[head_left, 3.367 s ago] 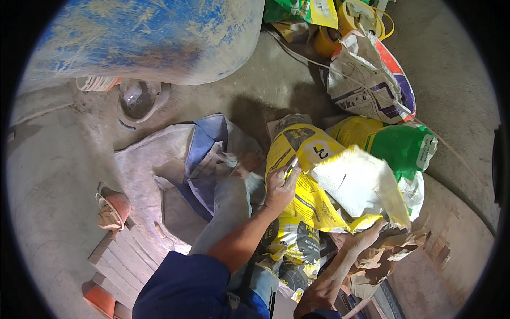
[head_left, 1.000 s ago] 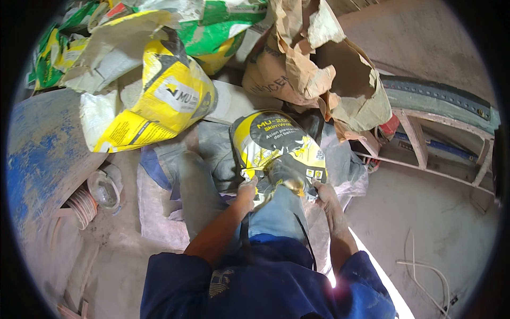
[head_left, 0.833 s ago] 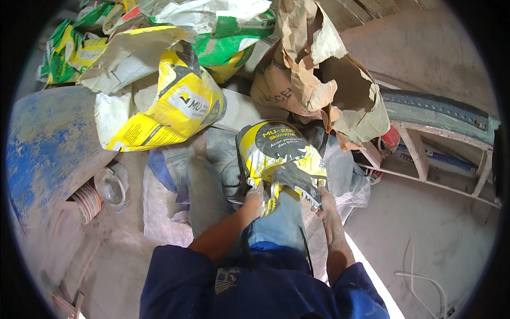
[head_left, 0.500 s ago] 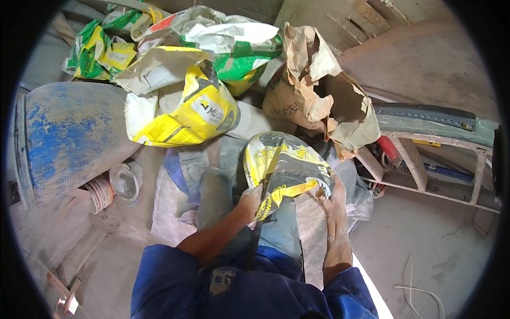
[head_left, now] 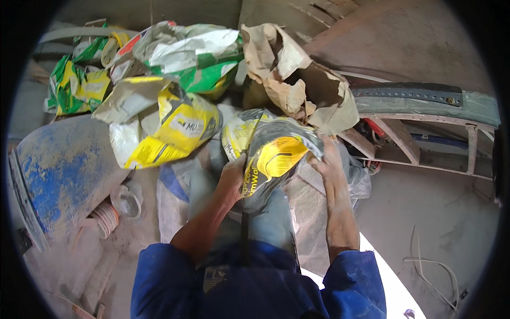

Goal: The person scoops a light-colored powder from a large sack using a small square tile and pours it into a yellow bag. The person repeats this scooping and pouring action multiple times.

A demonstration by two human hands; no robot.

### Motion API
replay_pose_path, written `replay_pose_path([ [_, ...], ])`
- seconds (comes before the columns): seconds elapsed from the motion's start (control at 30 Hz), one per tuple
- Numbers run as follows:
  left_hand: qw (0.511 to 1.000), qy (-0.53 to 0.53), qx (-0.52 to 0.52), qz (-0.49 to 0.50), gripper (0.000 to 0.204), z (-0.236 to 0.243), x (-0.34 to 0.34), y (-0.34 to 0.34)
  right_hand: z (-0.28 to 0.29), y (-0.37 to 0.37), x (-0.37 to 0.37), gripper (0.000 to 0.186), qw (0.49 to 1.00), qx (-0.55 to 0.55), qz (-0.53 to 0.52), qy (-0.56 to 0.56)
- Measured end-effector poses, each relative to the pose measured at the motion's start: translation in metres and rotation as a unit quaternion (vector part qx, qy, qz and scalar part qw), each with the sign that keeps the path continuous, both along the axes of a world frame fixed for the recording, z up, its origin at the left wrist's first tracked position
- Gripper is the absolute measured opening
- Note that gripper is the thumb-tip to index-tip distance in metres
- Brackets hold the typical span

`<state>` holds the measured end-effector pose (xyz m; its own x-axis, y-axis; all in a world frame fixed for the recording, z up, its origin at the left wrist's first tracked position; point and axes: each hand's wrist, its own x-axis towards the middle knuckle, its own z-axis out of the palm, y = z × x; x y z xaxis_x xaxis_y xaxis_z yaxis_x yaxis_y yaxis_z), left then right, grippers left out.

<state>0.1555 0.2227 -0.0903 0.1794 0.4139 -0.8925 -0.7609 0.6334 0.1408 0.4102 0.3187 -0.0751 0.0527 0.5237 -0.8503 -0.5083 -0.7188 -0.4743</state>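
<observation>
Over my thighs I hold a black, yellow and white paper powder sack (head_left: 268,143), its surface creased and bent. My left hand (head_left: 232,176) grips its left edge, fingers partly hidden behind the paper. At the right edge, my right hand (head_left: 328,159) is closed on a fold of the same sack. Just beyond stand a torn-open yellow and white sack (head_left: 188,125), to the left, and a brown paper sack (head_left: 284,87) with a ragged mouth, to the right.
Crumpled green and white sacks (head_left: 199,58) lie at the back. A dusty blue barrel (head_left: 69,170) rests at the left beside a coiled hose (head_left: 106,218). A ladder-like frame (head_left: 425,114) spans the right side. A thin pale cable (head_left: 425,260) lies on the dusty floor.
More of the sack's yellow printed panel now faces up as the paper bends between my hands. My view has shifted, so the surrounding sacks and barrel appear in different places.
</observation>
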Motion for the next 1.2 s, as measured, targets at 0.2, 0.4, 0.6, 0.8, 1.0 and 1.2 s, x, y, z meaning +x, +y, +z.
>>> replay_pose_path([
  [0.2, 0.997, -0.053, 0.056, -0.003, 0.035, -0.03, -0.01, 0.026, -0.044, 0.024, 0.006, 0.031, 0.993, -0.024, 0.095, 0.061],
  [0.4, 0.999, -0.037, 0.024, 0.027, 0.037, -0.029, -0.01, 0.022, 0.003, -0.032, 0.01, 0.047, 0.97, 0.156, -0.033, 0.182],
  [0.6, 0.968, 0.185, -0.002, -0.17, 0.078, 0.004, -0.033, 0.005, 0.014, -0.074, -0.027, 0.063, 0.745, 0.319, 0.443, -0.385],
  [0.8, 0.659, 0.615, 0.281, -0.331, 0.113, 0.027, -0.023, 0.006, -0.012, -0.004, -0.056, 0.07, 0.527, 0.332, 0.536, -0.57],
  [1.0, 0.544, 0.629, 0.254, -0.493, 0.04, 0.026, -0.034, 0.027, -0.021, 0.012, -0.038, 0.04, 0.44, 0.253, 0.664, -0.549],
  [1.2, 0.433, 0.678, 0.332, -0.492, 0.029, -0.004, -0.082, 0.052, 0.033, -0.045, 0.01, 0.019, 0.473, 0.336, 0.7, -0.416],
])
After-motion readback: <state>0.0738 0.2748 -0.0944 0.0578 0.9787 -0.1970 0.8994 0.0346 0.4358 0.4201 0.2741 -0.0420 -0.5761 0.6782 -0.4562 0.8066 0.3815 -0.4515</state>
